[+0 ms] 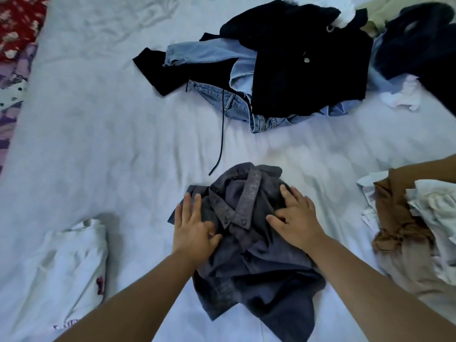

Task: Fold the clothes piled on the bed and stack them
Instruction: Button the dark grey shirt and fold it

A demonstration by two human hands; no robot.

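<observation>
The bed, under a creased white sheet, fills the frame. The unfolded pile sprawls across the upper centre and upper right: a black jacket on top, pale jeans beneath, a thin dark cord trailing down toward the middle, more dark and white pieces running off the right edge. At lower right lies a looser heap of brown and pale cloth; whether it is folded I cannot tell. At lower left sits a white garment, flattish, perhaps already folded. In the lower centre is the piece in hand, a grey shirt with a buttoned collar, front up but bunched and wrinkled, its lower part crumpled toward the bottom edge. The left hand lies on the shirt's left shoulder with fingers straight and spread, pressing rather than gripping. The right hand rests just right of the collar, fingers extended and slightly splayed, also holding nothing. The step looks like the laying-out of this shirt: smoothing it flat before any fold is made. The next move likely calls for both palms to sweep outward and down to spread the body and find the sleeves, since the hem is still rumpled; only then can the sides turn in squarely. Most of the task seems to remain.
</observation>
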